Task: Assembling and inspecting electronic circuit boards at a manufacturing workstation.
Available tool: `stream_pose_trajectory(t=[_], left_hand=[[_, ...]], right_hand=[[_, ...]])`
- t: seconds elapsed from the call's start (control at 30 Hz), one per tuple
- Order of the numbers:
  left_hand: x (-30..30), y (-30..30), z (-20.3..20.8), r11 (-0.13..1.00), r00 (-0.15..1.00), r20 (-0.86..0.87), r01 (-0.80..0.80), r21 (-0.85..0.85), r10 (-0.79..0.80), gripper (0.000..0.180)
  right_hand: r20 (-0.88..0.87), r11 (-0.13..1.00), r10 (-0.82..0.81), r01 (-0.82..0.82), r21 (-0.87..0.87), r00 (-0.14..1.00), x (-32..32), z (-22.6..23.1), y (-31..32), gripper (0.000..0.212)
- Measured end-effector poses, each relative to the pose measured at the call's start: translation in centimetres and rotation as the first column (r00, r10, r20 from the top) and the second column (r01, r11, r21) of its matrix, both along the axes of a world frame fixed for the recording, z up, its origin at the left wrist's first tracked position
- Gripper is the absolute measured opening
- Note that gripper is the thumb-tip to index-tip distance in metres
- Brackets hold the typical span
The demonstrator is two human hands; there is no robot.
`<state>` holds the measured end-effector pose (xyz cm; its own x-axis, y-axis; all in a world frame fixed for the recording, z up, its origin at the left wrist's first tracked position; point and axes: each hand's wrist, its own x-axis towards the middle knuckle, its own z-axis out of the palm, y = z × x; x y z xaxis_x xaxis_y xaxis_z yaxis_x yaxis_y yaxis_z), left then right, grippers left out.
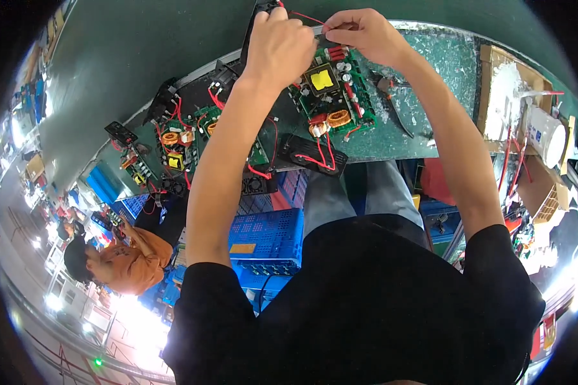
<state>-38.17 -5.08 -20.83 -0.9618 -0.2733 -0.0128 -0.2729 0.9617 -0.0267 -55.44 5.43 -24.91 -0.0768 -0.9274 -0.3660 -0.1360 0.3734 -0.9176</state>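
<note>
At the far edge of the bench, my left hand is closed over a black part, mostly hidden behind the fingers. My right hand pinches a thin red wire that runs across from the left hand's side. Just below both hands lies a green circuit board with a yellow-topped transformer, copper coils and red components. A black end plate with red wires sits at the board's near edge. Cutters with dark handles rest to its right.
More wired circuit boards line the bench to the left. On the right stand a cardboard box with white paste and a white tub. Blue crates are below the bench. A person in orange works at the left.
</note>
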Motion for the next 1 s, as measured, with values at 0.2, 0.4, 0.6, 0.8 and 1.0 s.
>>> stream_pose_trajectory(t=[0.2, 0.4, 0.6, 0.8, 1.0], left_hand=[[0.8, -1.0, 0.2, 0.995, 0.960, -0.266, -0.095, 0.001, 0.092, 0.025], [2.5, 1.4, 2.2, 0.409, 0.685, -0.192, -0.168, 0.897, 0.703, 0.020], [4.1, 3.2, 0.8, 0.373, 0.424, -0.251, -0.236, 0.897, 0.870, 0.015], [5.2, 7.1, -0.7, 0.659, 0.585, -0.411, -0.305, 0.687, 0.699, 0.008], [3.5, 8.4, -0.9, 0.654, 0.518, -0.454, -0.310, 0.691, 0.725, 0.015]], right_hand=[[0.119, 0.994, -0.112, 0.110, 0.023, 0.987, -0.2, 0.5, 0.9, 0.022], [0.095, 0.993, -0.121, 0.121, 0.001, 0.988, -0.9, -1.0, 1.5, 0.025], [-0.070, 0.986, -0.167, 0.166, -0.013, 0.984, 0.1, 3.2, 1.0, 0.027], [0.146, 0.987, 0.068, -0.088, 0.134, 0.987, 0.0, 2.6, -0.1, 0.027], [0.190, 0.982, 0.046, -0.079, 0.174, 0.981, 0.5, 4.5, -0.9, 0.023]])
